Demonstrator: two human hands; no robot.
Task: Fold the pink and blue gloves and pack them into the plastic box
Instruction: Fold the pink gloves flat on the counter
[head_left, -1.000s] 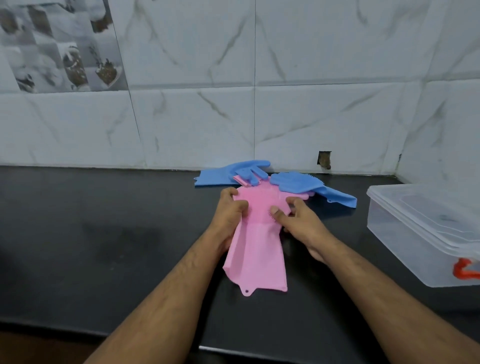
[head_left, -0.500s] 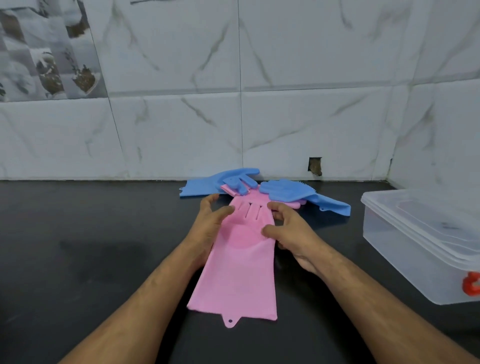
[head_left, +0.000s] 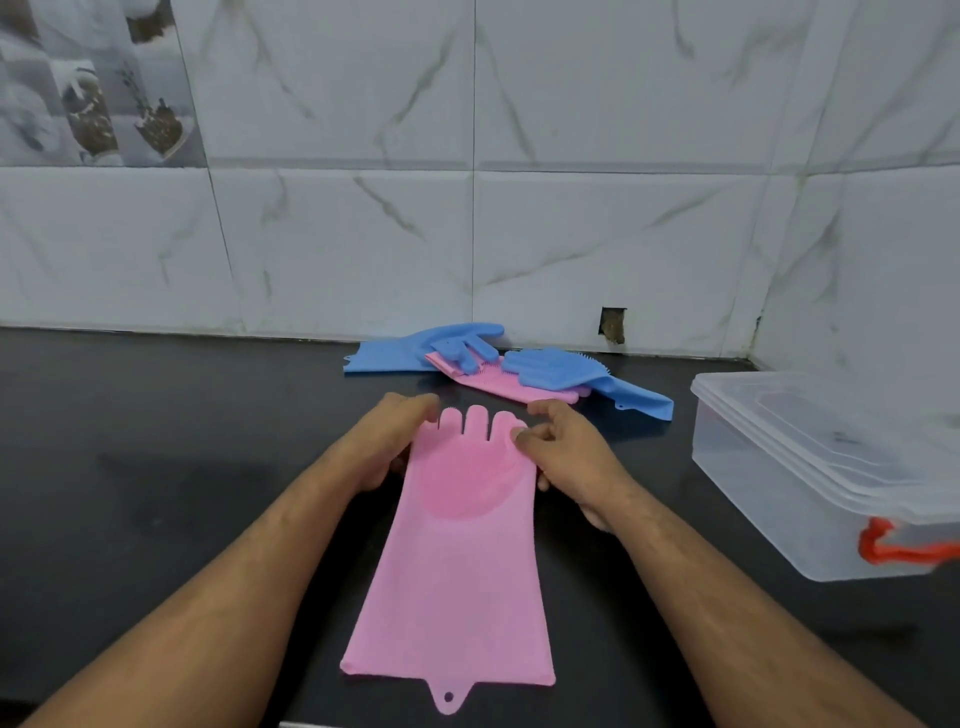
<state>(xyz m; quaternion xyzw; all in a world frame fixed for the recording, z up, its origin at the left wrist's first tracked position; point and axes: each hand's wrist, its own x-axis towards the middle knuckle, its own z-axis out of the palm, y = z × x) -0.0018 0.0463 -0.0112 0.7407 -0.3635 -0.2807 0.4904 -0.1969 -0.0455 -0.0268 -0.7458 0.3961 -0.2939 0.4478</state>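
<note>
The single head-worn camera is looking forward and down from the near edge of the dark worktop (head_left: 156, 493), sitting close above the hands (head_left: 395, 441) and facing the tiled wall (head_left: 597, 234) along its far edge.

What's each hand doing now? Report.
Left hand: grips the pink glove at its finger end.
Right hand: pinches the same glove.

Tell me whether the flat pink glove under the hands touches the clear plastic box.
Apart. The head view shows bare black countertop between the flat pink silicone glove and the clear plastic lidded box, with the right hand lying in that gap.
</note>
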